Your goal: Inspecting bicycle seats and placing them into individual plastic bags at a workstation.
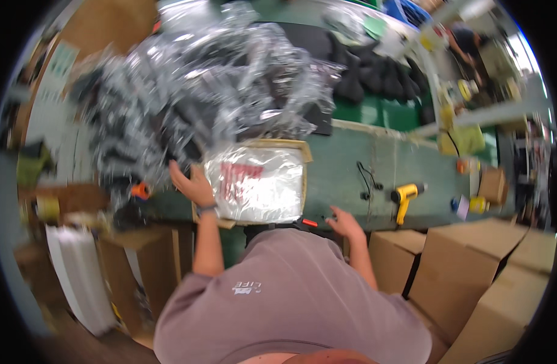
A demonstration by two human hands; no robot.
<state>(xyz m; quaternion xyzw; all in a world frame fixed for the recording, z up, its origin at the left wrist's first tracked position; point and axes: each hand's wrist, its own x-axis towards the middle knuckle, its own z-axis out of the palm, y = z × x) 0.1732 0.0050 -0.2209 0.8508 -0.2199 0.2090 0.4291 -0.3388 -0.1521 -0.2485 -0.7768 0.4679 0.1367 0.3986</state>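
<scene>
An open cardboard box [307,151] sits at the table's near edge in front of me. A shiny clear plastic bag [263,185] with red print fills its top. My left hand [195,185] is raised at the box's left side, fingers spread, next to a heap of dark items in clear plastic bags [224,91]; whether the fingertips touch the plastic I cannot tell. Over the table's front edge, right of the box, hovers my right hand [346,224], its fingers apart and nothing visible in them. A small red-orange tool [309,222] lies between that hand and the box.
On the green table [339,164] lie a yellow heat gun [407,200] and a black cable [368,182] to the right. Dark padded pieces [375,76] rest at the back. An orange tape dispenser [141,190] is at left. Cardboard boxes [472,249] stand beside me. Another person [466,45] is at far right.
</scene>
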